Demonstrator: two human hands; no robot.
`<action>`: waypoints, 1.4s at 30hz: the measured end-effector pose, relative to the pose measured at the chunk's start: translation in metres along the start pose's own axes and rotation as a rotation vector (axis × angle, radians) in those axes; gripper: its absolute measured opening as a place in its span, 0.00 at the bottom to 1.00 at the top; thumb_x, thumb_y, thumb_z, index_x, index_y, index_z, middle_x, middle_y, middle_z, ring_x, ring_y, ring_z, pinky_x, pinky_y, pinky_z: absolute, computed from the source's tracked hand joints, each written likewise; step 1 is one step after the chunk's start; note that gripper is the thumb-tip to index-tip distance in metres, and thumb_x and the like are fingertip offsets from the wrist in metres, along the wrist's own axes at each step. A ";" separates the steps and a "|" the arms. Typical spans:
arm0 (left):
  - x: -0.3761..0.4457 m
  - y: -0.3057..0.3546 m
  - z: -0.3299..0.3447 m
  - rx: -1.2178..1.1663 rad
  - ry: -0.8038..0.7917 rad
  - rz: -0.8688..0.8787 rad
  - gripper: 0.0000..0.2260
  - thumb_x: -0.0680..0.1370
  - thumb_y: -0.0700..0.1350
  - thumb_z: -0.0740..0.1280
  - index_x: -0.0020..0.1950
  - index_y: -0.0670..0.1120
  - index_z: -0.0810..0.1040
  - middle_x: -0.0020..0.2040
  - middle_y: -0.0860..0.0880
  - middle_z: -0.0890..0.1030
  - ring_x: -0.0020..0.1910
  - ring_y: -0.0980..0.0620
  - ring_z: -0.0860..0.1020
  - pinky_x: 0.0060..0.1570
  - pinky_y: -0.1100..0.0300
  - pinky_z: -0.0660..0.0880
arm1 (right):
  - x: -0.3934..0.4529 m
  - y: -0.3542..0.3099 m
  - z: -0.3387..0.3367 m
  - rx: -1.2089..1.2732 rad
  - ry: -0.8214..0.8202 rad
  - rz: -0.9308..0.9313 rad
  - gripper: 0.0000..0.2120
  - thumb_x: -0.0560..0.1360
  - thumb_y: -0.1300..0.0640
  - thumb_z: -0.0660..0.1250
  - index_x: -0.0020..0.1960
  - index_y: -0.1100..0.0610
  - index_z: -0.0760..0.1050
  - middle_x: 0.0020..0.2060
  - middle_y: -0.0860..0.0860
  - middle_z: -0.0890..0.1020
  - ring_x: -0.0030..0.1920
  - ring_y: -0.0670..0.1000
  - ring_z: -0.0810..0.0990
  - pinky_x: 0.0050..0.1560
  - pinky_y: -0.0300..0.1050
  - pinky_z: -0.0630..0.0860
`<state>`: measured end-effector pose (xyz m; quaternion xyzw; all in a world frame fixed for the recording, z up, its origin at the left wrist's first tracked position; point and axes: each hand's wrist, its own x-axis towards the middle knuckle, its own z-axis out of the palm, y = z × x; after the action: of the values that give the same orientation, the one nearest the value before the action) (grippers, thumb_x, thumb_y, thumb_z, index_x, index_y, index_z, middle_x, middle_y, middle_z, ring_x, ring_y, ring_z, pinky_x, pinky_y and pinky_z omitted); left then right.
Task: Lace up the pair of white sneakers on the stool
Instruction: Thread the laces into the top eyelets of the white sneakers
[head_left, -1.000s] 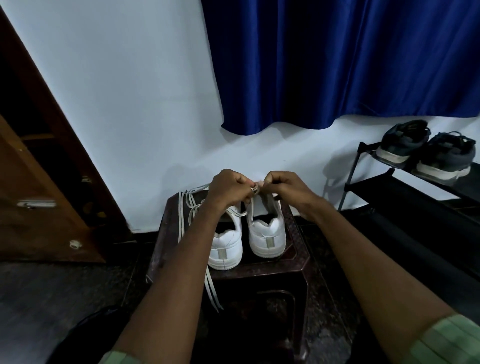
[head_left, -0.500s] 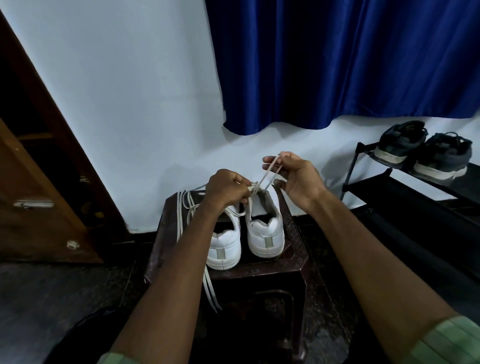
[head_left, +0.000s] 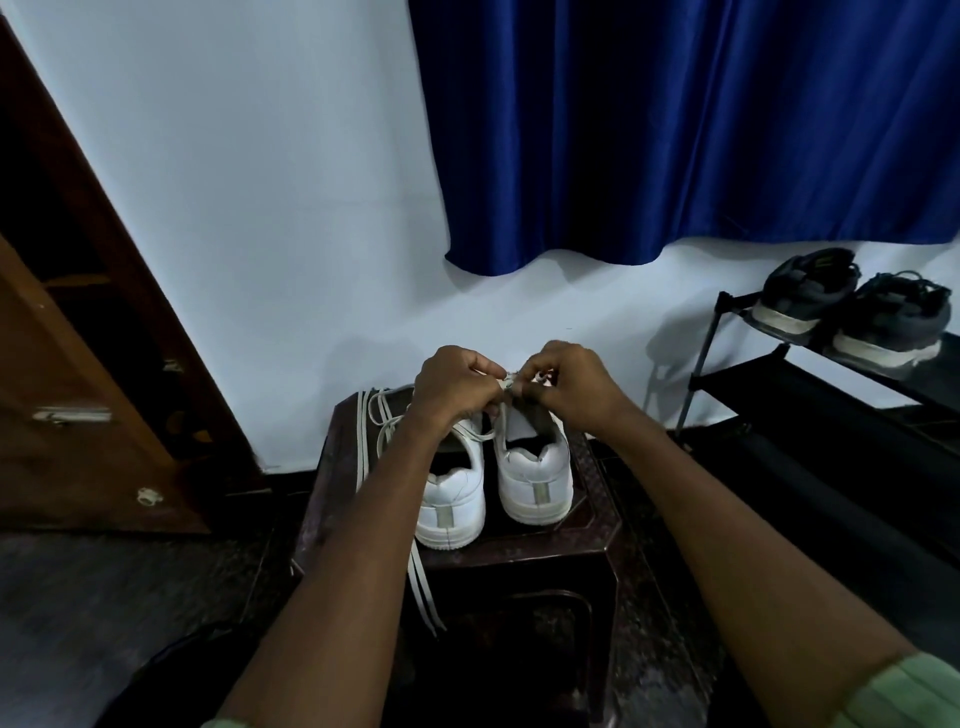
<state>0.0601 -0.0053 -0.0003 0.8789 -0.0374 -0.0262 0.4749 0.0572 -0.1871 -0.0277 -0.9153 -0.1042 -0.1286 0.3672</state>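
Both hands, left (head_left: 454, 387) and right (head_left: 574, 382), pinch a lace (head_left: 508, 385) over the right sneaker (head_left: 535, 470), seemingly mid-lacing; below the left hand, the other sneaker (head_left: 452, 506) trails loose laces.

White sneakers (head_left: 493, 483) with off-white laces (head_left: 375, 415) sit on a dark brown, patterned stool (head_left: 592, 525). The curtain (head_left: 675, 130) is deep blue, the wall (head_left: 260, 182) pale, the rack's (head_left: 779, 384) shoes (head_left: 852, 312) dark grey, white-soled.

One head-worn wide-angle view looks forward and down from close above the stool (head_left: 462, 564), facing the wall (head_left: 291, 208) and curtain (head_left: 675, 119)
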 end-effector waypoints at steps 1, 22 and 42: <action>0.000 0.000 -0.001 -0.008 0.001 0.001 0.09 0.70 0.37 0.74 0.47 0.48 0.87 0.34 0.48 0.86 0.35 0.51 0.87 0.51 0.57 0.83 | -0.001 -0.002 -0.002 0.210 0.005 0.036 0.04 0.76 0.60 0.74 0.43 0.56 0.85 0.43 0.49 0.84 0.38 0.40 0.78 0.42 0.36 0.70; 0.004 -0.002 0.000 -0.011 -0.010 -0.007 0.10 0.69 0.36 0.73 0.46 0.48 0.87 0.34 0.47 0.86 0.35 0.52 0.87 0.55 0.54 0.83 | 0.002 -0.007 -0.002 0.801 0.045 0.263 0.08 0.83 0.62 0.63 0.45 0.57 0.72 0.40 0.53 0.84 0.31 0.45 0.71 0.32 0.37 0.67; 0.004 -0.003 0.000 -0.005 -0.012 0.019 0.09 0.71 0.35 0.74 0.47 0.47 0.87 0.33 0.50 0.86 0.34 0.52 0.86 0.48 0.61 0.82 | 0.008 -0.002 -0.007 0.990 0.079 0.352 0.13 0.87 0.58 0.57 0.43 0.53 0.69 0.36 0.50 0.81 0.31 0.47 0.67 0.32 0.38 0.66</action>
<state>0.0640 -0.0039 -0.0029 0.8772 -0.0486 -0.0269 0.4769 0.0629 -0.1895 -0.0193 -0.6305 0.0166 -0.0346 0.7752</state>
